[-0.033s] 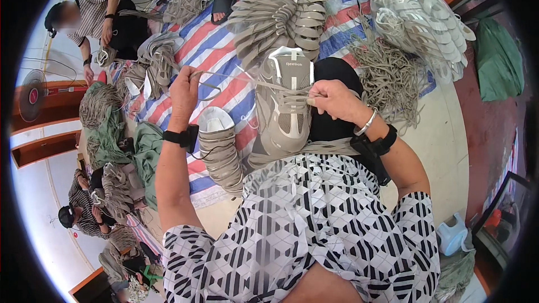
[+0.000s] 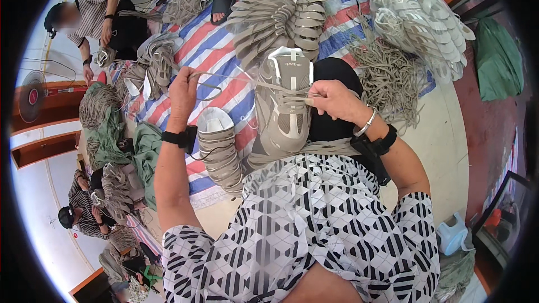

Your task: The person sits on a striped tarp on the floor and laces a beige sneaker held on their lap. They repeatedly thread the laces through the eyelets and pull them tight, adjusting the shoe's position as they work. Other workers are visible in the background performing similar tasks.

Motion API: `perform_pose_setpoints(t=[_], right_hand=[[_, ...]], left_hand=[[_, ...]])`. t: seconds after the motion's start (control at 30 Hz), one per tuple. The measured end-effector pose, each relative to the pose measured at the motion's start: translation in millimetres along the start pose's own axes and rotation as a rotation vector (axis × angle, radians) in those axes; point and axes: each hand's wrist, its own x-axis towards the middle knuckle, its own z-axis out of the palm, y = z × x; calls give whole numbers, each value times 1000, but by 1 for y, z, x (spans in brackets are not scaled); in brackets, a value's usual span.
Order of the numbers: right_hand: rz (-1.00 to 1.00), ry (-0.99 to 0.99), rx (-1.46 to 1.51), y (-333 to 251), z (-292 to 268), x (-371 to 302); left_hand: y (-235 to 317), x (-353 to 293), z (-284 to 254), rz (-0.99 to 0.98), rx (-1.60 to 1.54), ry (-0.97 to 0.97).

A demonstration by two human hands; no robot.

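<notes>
A beige shoe upper (image 2: 283, 134) with white trim rests on my lap, its tongue pointing away from me. Flat beige shoelace (image 2: 231, 76) runs from its lacing to my left hand (image 2: 183, 91), which is raised to the left and pinches the lace, a loop hanging below the fingers. At the right edge of the lacing, my right hand (image 2: 337, 101) has thumb and forefinger closed on lace beside the eyelets. To the left of the shoe lies a nested stack of similar uppers (image 2: 219, 148). Strands of lace lie across my lap.
Fanned-out uppers (image 2: 281, 19) lie ahead on a striped sheet (image 2: 205, 50). At the right are a heap of loose laces (image 2: 390, 76) and bagged uppers (image 2: 424, 28). Two people, one far left (image 2: 95, 19) and one lower left (image 2: 87, 207), sit among piles. A blue plastic stool (image 2: 452, 234) stands at right.
</notes>
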Motion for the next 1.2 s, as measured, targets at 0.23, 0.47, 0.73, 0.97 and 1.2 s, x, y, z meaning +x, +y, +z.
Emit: perform_pose_setpoints(t=[0.23, 0.47, 0.73, 0.97, 1.2], right_hand=[[-239, 201, -113, 13, 15, 3], [-234, 316, 299, 10, 0, -8], [-492, 134, -849, 33, -5, -19], [264, -28, 13, 75, -67, -88], [-190, 626, -421, 110, -70, -56]], left_hand=[[-14, -17, -9, 1, 25, -56], [-42, -32, -13, -80, 35, -73], [-36, -55, 8, -194, 164, -315], [35, -65, 40, -176, -253, -142], [165, -25, 65, 446, 21, -412]])
